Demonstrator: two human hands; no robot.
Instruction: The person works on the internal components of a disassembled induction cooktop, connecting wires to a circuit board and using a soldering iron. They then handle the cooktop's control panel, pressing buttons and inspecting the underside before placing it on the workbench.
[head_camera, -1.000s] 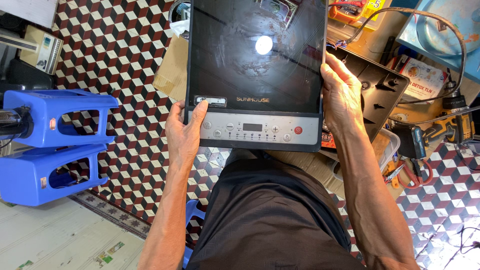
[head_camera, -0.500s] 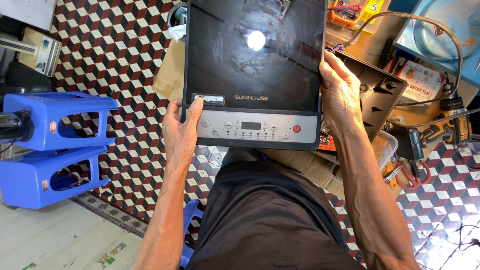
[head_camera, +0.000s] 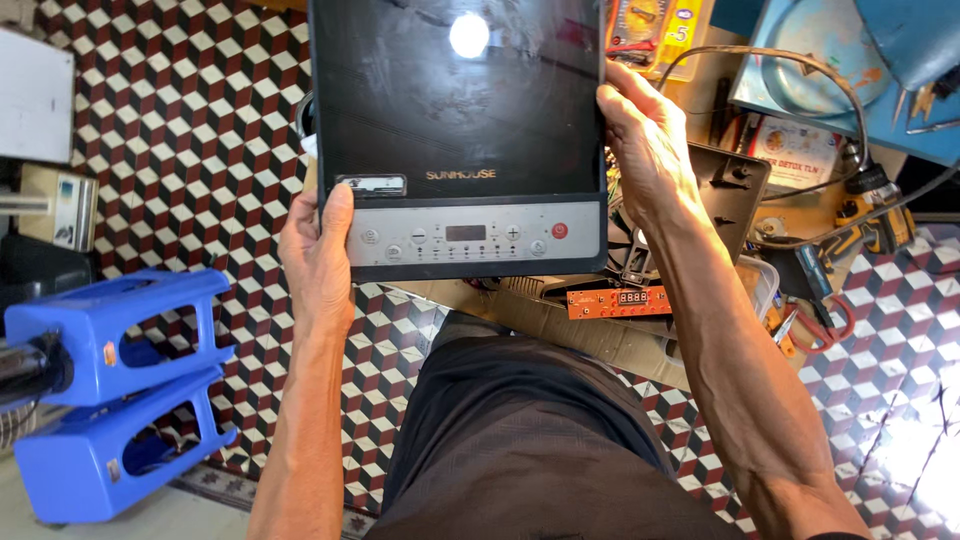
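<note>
Both hands gripping black induction cooker (head_camera: 460, 130) above tiled floor (head_camera: 180, 130): left hand (head_camera: 318, 255) clamping near-left corner, right hand (head_camera: 645, 150) closing on right edge. Blue stools (head_camera: 110, 390) sitting left.

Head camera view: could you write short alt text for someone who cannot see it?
Seen from above, a person's two bare hands, left hand and right hand, hold a flat black glass induction cooktop with a silver button panel by its side edges over their lap. Stacked blue plastic stools stand to the left on a cube-patterned tiled floor; an orange circuit board with a small display lies among tools to the right.
</note>
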